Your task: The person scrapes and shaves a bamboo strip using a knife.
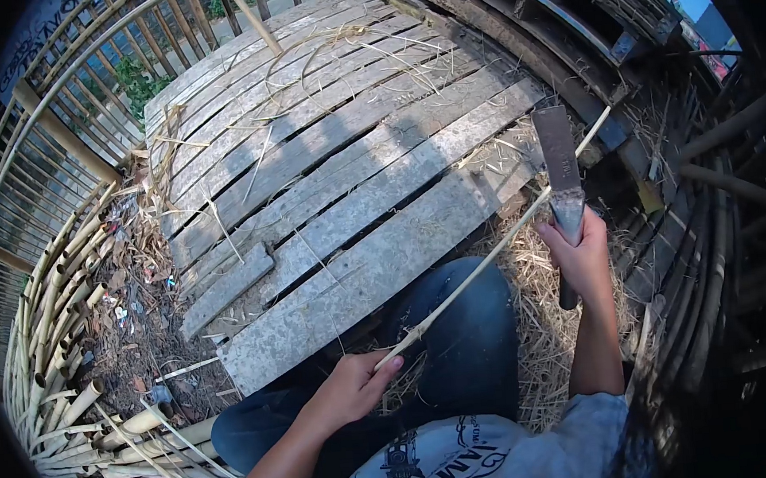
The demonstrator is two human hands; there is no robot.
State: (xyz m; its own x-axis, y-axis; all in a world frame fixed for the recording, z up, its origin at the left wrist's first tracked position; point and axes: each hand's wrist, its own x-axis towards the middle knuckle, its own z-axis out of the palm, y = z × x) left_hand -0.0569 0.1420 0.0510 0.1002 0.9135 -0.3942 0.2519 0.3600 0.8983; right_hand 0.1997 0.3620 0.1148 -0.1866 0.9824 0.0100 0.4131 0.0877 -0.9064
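My left hand [358, 386] is closed round the lower end of a thin bamboo strip [482, 264], just above my lap. From there the strip slants up to the right, across my knee, passing behind the blade of a cleaver-like knife. The fingers of my right hand [579, 247] wrap round the handle of that knife [559, 151], whose broad, dark, rusty blade points away from me. Whether the blade's edge touches the strip I cannot tell. A node shows as a bump on the strip near my left hand.
A slatted wooden platform [369, 169] spreads before me, with a loose wood block [227, 290] and thin strips on it. Bamboo poles [55, 306] are piled at the left beside a bamboo fence [80, 91]. Shavings [539, 317] cover the ground by my knee. Dark timber [510, 26] stands at the upper right.
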